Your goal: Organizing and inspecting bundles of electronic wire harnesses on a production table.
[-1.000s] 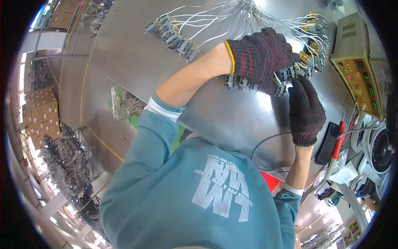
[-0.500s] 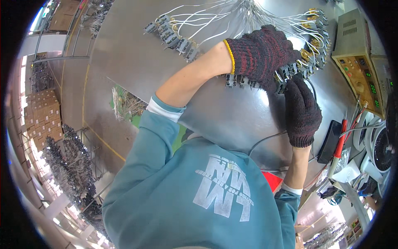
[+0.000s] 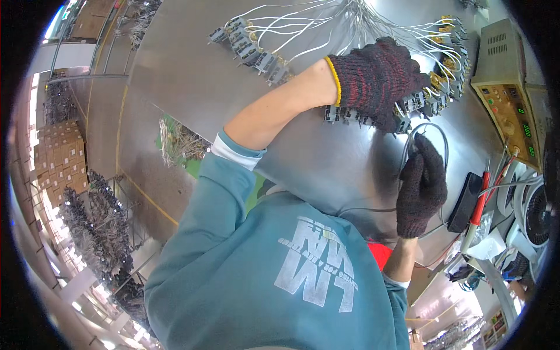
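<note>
My left hand (image 3: 382, 79), in a black-and-red knit glove with a yellow cuff, reaches over a row of grey connectors. Its fingers are bent down and closed at a grey connector (image 3: 402, 121) at the near edge of the row; the palm side is hidden. Below and to the right, my right hand (image 3: 421, 186), in a dark knit glove, is apart from the row. Its closed fingers pinch a thin grey cable (image 3: 446, 146) that loops around them; the cable's end is hidden. White wires (image 3: 318, 23) run from the connectors to a bundle at the far side.
The metal table (image 3: 192, 76) carries more connectors (image 3: 248, 49) at left. A bench instrument (image 3: 504, 93) with green digits stands right, near a black phone (image 3: 466, 201), a red-handled tool (image 3: 479, 204) and a fan (image 3: 534, 213). Stacked cartons (image 3: 61, 154) and hanging harnesses (image 3: 102, 233) are at left.
My right hand has drawn back from the connectors toward me, and the grey cable now loops above it. My left hand stays over the row, shifted slightly right.
</note>
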`<state>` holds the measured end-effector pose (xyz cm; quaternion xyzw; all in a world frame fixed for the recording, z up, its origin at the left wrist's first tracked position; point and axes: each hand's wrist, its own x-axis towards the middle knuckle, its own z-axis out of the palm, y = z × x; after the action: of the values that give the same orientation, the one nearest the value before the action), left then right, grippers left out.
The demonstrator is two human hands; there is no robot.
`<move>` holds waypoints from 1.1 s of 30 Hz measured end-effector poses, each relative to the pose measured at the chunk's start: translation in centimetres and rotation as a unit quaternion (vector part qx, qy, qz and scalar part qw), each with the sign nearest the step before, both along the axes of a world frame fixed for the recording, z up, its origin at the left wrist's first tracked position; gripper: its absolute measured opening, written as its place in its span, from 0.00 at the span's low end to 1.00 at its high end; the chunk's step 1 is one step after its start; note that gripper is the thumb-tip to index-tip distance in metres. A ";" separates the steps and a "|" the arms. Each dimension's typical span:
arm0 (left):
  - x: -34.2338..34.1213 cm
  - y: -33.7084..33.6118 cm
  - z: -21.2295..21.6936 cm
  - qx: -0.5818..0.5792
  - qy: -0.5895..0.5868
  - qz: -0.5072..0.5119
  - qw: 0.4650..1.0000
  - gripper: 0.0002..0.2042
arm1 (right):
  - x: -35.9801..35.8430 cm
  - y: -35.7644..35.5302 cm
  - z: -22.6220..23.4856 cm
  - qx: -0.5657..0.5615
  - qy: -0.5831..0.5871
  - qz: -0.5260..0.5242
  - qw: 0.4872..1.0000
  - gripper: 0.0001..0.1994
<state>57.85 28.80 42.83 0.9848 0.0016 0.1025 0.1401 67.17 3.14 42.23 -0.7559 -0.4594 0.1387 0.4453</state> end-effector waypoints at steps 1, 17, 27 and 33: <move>0.0 0.1 -0.2 -0.001 0.001 -0.002 1.000 0.50 | -0.7 -0.4 -0.3 -0.026 0.087 -0.041 0.995 0.14; -2.5 -0.8 1.4 0.065 -0.084 0.026 0.994 0.45 | -0.6 0.6 -0.8 -0.056 -0.302 0.019 0.951 0.16; -6.8 2.6 2.6 0.045 0.130 0.020 0.990 0.65 | 1.3 1.6 0.3 -0.084 -0.313 0.032 0.945 0.14; -5.1 -0.2 4.7 -0.030 0.171 0.099 0.980 0.61 | 4.3 1.4 0.3 -0.061 -0.313 0.061 0.946 0.14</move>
<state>52.77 28.64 47.53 0.9781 0.1260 -0.0545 0.1562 71.49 4.52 42.49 -0.7574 -0.6118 -0.0503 0.2224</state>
